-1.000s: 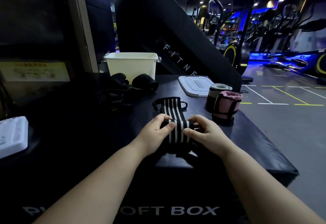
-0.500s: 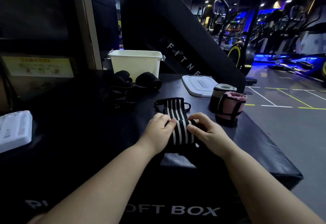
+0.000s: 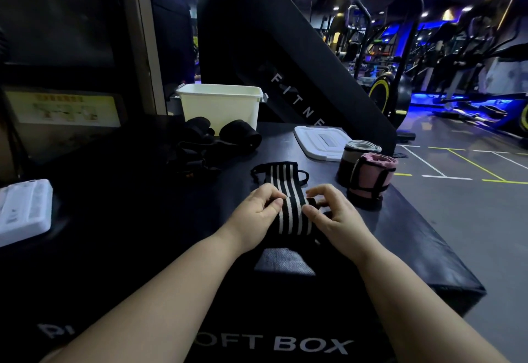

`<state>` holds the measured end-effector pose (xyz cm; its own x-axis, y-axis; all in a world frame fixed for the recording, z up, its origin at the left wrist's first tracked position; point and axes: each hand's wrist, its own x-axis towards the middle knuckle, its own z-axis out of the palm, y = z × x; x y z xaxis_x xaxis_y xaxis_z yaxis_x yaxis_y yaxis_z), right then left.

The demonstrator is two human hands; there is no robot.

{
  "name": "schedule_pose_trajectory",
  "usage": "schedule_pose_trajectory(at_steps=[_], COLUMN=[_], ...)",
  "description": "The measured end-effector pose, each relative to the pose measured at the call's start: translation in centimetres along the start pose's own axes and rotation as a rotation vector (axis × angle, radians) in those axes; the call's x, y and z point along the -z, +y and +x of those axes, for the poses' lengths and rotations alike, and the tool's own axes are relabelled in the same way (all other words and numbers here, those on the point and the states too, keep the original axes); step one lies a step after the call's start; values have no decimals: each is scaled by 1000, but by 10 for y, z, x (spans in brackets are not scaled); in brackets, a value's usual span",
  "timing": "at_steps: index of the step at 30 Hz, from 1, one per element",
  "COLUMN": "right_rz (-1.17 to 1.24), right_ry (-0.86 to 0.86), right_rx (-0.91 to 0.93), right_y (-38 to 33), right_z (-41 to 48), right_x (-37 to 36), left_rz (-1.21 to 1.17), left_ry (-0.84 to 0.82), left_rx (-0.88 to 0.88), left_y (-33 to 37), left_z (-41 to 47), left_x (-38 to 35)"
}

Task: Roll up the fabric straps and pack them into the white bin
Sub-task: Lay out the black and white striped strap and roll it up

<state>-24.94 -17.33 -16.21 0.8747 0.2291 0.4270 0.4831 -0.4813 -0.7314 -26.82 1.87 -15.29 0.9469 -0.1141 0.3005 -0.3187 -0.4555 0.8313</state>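
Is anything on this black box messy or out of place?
Nothing looks spilled or damaged. Some black straps lie in a loose tangle in front of the white bin, not yet rolled. A white lid lies flat beside the rolled straps, off the bin.

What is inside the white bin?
Of the white bin only the front wall and rim show; that wall hides the inside. Black straps lie outside, in front.

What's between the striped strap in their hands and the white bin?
A heap of black straps sits just before the white bin; the rest is bare box top. Head view.
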Motion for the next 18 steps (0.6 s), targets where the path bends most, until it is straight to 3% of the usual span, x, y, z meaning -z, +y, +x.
schedule_pose_trajectory(at_steps=[8, 18], right_rz=[90, -22], right_ry=[-142, -121], right_rx=[-36, 9], right_y=[2, 6], right_z=[0, 6], right_x=[7, 7], left_rz=[22, 118], left_ry=[18, -65], left_rx=[38, 47], left_y=[2, 0], left_z=[3, 2], left_x=[-1, 3])
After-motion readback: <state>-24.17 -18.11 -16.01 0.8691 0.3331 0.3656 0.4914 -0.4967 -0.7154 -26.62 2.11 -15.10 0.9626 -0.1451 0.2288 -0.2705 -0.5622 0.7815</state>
